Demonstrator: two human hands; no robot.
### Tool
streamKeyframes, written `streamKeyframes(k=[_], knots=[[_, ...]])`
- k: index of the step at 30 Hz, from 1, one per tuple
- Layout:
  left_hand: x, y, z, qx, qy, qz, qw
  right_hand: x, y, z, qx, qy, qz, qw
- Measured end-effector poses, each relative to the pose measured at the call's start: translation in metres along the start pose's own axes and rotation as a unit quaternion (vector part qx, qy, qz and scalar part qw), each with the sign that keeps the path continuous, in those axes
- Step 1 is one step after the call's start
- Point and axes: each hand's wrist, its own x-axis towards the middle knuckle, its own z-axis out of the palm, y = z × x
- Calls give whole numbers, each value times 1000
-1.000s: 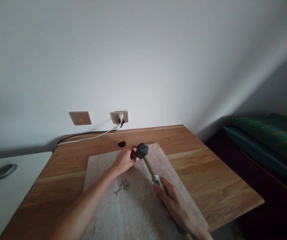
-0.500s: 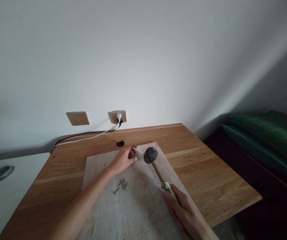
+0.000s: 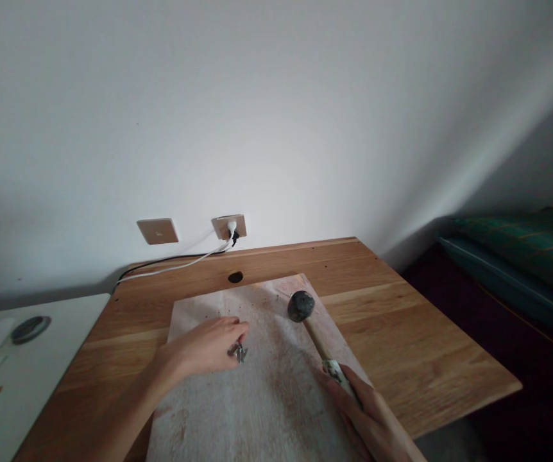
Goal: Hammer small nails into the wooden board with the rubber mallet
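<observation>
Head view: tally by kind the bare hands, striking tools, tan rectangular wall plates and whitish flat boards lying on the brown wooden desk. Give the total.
Bare hands: 2, the left hand and the right hand
Black-headed mallet: 1
Tan rectangular wall plates: 2, the blank-faced plate and the socket plate
Whitish flat board: 1
Total: 6

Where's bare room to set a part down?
Free: tabletop right of the board; the board's near stretch, left of the right hand. Crowded: around the mallet, the left hand and metal fasteners beside it.
</observation>
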Motion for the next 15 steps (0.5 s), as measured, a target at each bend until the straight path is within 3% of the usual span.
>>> streamKeyframes(k=[5,9,12,15], knots=[[1,2,12,24,29,-6,999,-2,2,1,9,-15,20,1000],[7,-7,10,5,59,1,998,-3,4,1,11,-21,39,999],[24,-21,2,-64,121,37,990,-3,4,1,10,-25,38,999],[50,-36,0,-160,200,65,965,-1,3,1,10,-22,36,999]])
